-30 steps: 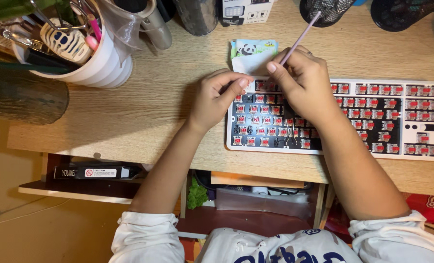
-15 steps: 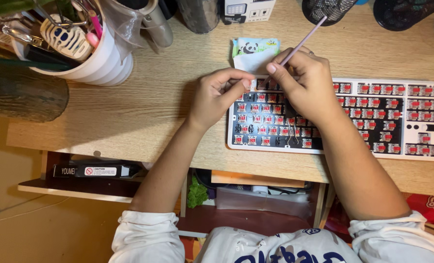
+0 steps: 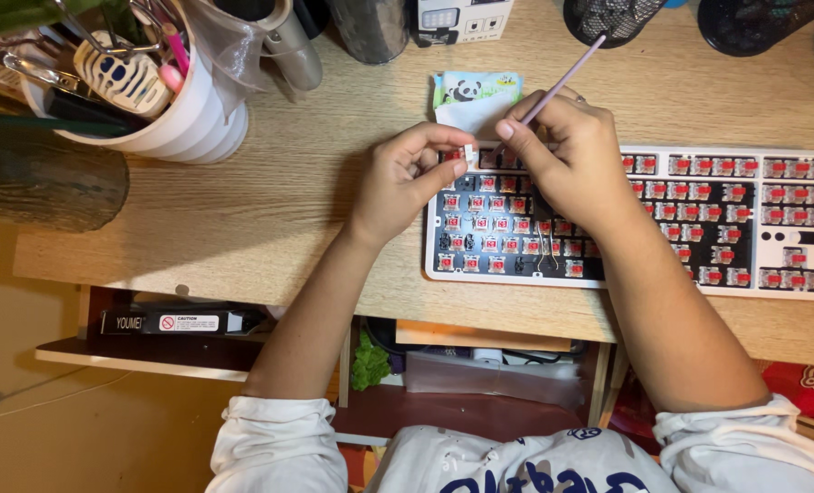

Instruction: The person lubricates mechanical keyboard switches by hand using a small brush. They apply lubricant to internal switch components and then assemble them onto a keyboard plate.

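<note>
Both hands are up off the keyboard point(image 3: 745, 224) now. A second ago they sat low over its upper-left rows; now they have lifted a touch and drawn together above that corner. The left hand point(image 3: 402, 183) has its thumb and forefinger closed in a pinch on a small white piece point(image 3: 469, 152), likely a switch or keycap, though it is too small to tell which. That piece hangs just above the board's top-left edge, clear of the sockets. The right hand point(image 3: 567, 164) is curled around a thin pink stick point(image 3: 553, 91), gripped like a pen, its far end angling up toward the back of the desk and its tip hidden between the two hands, right beside the white piece.

So the work has shifted from the board to the piece itself: the person seems to be tending it in the air with the tool. The keyboard lies flat on the wooden desk point(image 3: 288, 210), keycaps off, red switches exposed. A panda-print packet point(image 3: 475, 91) sits just behind the hands, and a white cup of tools point(image 3: 178, 128) stands well off to the left.
</note>
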